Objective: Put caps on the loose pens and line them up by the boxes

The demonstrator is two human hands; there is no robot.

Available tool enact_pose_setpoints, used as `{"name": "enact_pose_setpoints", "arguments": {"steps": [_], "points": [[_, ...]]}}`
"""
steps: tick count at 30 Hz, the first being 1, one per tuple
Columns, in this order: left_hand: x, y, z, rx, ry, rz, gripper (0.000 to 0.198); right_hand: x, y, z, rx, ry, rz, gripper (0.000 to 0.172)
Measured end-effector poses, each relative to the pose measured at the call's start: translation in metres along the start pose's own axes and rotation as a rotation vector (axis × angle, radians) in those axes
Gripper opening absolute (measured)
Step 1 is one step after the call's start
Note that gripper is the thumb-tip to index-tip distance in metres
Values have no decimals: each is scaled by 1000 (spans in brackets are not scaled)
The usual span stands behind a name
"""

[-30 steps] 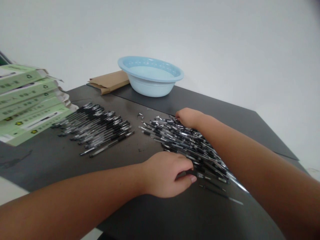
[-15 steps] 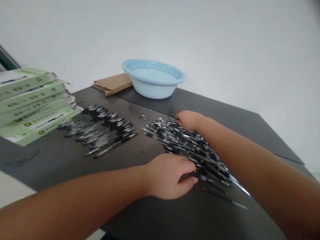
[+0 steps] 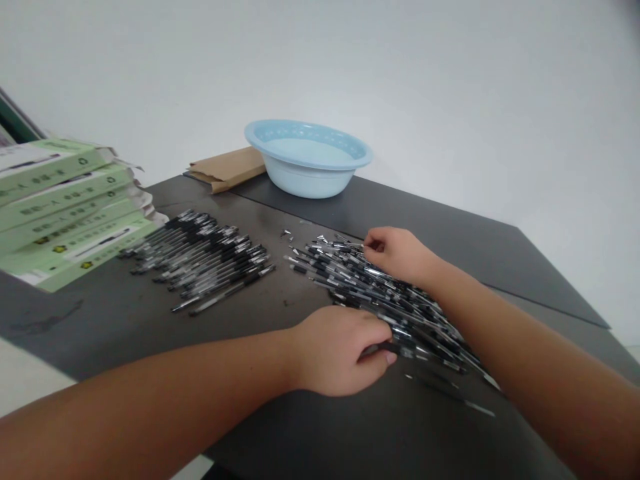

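My left hand [image 3: 340, 351] is closed around a pen [image 3: 404, 350], whose dark end sticks out past the thumb toward the pile. At the far edge of a loose pile of pens and pen parts [image 3: 350, 283], my right hand [image 3: 397, 253] has its fingers curled together in a pinch. Whatever lies between those fingertips is too small or hidden to name. A few thin dark pen pieces [image 3: 453, 397] lie at the near side of the pile. Left of it, a neater row of black and clear pens [image 3: 220, 260] rests on the dark table [image 3: 300, 440].
Behind the pens stands a light blue basin [image 3: 310, 180], touching a flat brown paper bag [image 3: 233, 170]. Green and white pen boxes [image 3: 75, 200] are stacked at the left. Tiny metallic pieces [image 3: 287, 233] lie between the two groups of pens.
My right hand has shifted slightly right and toward me along the pile's far edge. My left hand stays almost in place, still holding the pen.
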State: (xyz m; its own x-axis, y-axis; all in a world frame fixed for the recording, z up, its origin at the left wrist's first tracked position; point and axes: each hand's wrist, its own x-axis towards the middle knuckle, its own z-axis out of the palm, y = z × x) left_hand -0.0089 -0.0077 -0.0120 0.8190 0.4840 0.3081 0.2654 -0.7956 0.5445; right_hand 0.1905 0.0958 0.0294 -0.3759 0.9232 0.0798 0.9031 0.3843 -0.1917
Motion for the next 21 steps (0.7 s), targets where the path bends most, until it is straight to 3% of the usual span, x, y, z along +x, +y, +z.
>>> {"name": "enact_pose_setpoints", "arguments": {"steps": [3, 7, 11, 14, 17, 21], "points": [[-1, 0, -1, -1, -3, -7, 19, -52, 3, -6, 159, 49, 102, 13], [0, 1, -4, -32, -4, -51, 31, -134, 3, -4, 569, 154, 268, 13], [3, 4, -6, -100, -6, -122, 35, -192, -8, 17, 610, 267, 162, 11], [4, 10, -5, -256, 15, -215, 24, -205, -18, 33, 557, 385, 22, 13], [4, 14, -1, -416, 30, -360, 29, -204, -27, 40, 550, 488, -80, 22], [7, 12, 4, -688, -73, -416, 28, -199, -36, 41, 587, 543, -190, 26]]}}
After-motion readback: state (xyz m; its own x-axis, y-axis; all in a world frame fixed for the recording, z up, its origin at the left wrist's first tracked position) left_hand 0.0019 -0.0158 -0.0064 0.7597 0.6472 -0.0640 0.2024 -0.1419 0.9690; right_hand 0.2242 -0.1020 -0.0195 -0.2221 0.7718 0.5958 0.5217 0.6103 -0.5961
